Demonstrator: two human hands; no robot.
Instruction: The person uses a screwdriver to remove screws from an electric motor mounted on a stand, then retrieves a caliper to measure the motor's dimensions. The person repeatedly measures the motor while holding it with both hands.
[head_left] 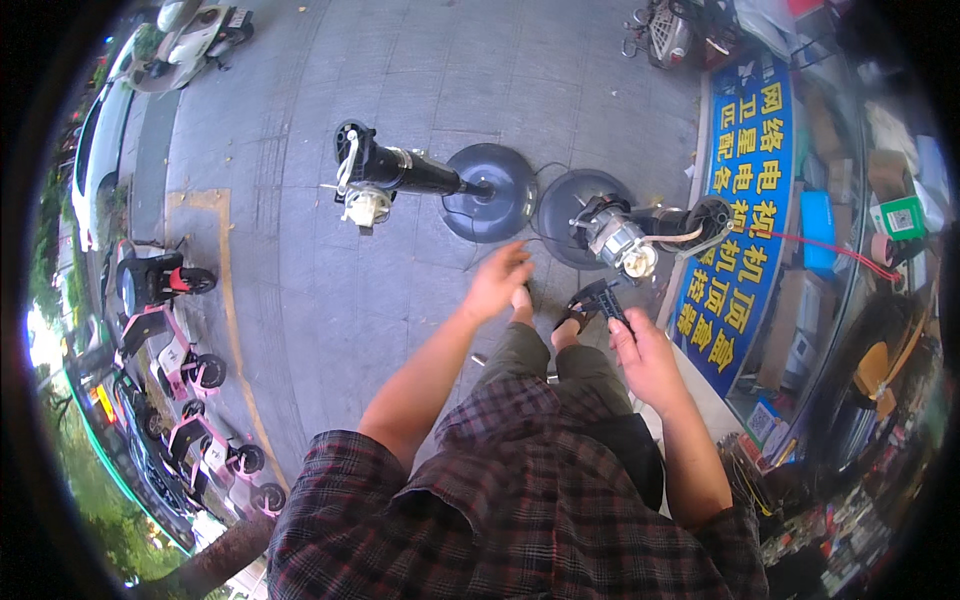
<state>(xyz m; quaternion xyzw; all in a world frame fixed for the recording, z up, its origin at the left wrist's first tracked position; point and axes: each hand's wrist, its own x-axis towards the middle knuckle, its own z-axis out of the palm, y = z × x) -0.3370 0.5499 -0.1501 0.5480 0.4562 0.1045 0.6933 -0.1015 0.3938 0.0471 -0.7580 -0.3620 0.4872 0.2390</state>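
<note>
My right hand (643,352) is closed round the lower end of a black caliper (603,300), its jaws pointing away from me. Bare and slightly blurred, my left hand (497,280) hangs in the air with its fingers loosely apart and nothing in them. Ahead of it stands a black pedestal fan (420,172) on a round base (512,165), its head stripped to a pale motor (366,207). To the right is a second pedestal fan (652,222), with a bare silver motor (612,236) and a white gear part (640,262). The caliper is apart from both fans.
A blue banner (735,230) with yellow characters lies along the right, beside a glass counter crowded with boxes (818,230). A red cable (840,250) runs there. Pink scooters (200,365) line the left. Thin dark cords trail between the fan bases on the grey paving (330,330).
</note>
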